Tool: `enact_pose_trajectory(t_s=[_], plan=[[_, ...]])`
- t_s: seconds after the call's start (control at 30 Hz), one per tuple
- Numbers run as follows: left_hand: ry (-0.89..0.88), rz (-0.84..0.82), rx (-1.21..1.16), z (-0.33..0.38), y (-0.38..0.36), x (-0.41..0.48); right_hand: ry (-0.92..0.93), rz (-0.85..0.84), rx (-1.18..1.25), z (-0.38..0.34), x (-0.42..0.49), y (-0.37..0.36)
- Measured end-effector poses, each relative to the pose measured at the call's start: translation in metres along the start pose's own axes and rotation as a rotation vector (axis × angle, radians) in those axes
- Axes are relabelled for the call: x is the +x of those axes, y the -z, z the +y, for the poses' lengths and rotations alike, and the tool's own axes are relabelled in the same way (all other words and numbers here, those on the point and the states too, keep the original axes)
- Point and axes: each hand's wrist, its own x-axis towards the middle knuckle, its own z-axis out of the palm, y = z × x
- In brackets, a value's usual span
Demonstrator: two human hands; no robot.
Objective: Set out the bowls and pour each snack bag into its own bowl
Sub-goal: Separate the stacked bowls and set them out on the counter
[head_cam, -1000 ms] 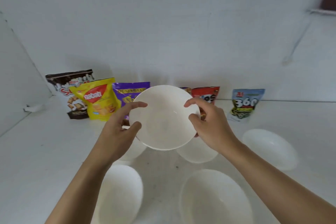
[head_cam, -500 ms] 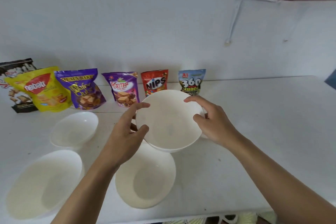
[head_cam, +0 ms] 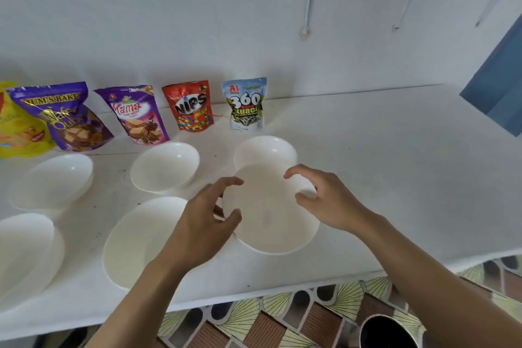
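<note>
Along the wall in front of me, the big purple bag (head_cam: 65,116) reads "UM'S BAKE" in gold across the top, its first letter cut off, and "Wafer" below, with a second word I can't make out. The smaller purple bag (head_cam: 135,116) says "Mama", with fine print under it too small to read. The red bag (head_cam: 190,106) says "NIPS". The pale blue bag (head_cam: 246,104) carries "A1" in a red corner box, then "360" and "KUACI". The print on the yellow bag (head_cam: 17,127) at my far left is unreadable.

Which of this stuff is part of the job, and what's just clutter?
Job: held bowl, five other bowls, snack bags: yellow, Wafer Qube, Mama, Nips, 360 Kuaci.
Lying about: dark round container below the table edge, blue panel.
</note>
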Motion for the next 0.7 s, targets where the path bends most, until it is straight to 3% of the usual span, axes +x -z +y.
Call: enact_pose_trajectory(t_s=[0.33, 0.5, 0.7], plan=[[0.198, -0.061, 0.077, -0.014, -0.057, -0.013, 0.014, -0.117, -0.119, 0.053, -0.011, -0.011], [0.218, -0.048, 0.038, -0.016, -0.061, -0.008, 0.03, -0.062, -0.048, 0.064, -0.01, -0.022], [0.241, -0.097, 0.032, -0.016, -0.056, 0.001, -0.001, -0.142, -0.057, 0.061, -0.003, -0.018]])
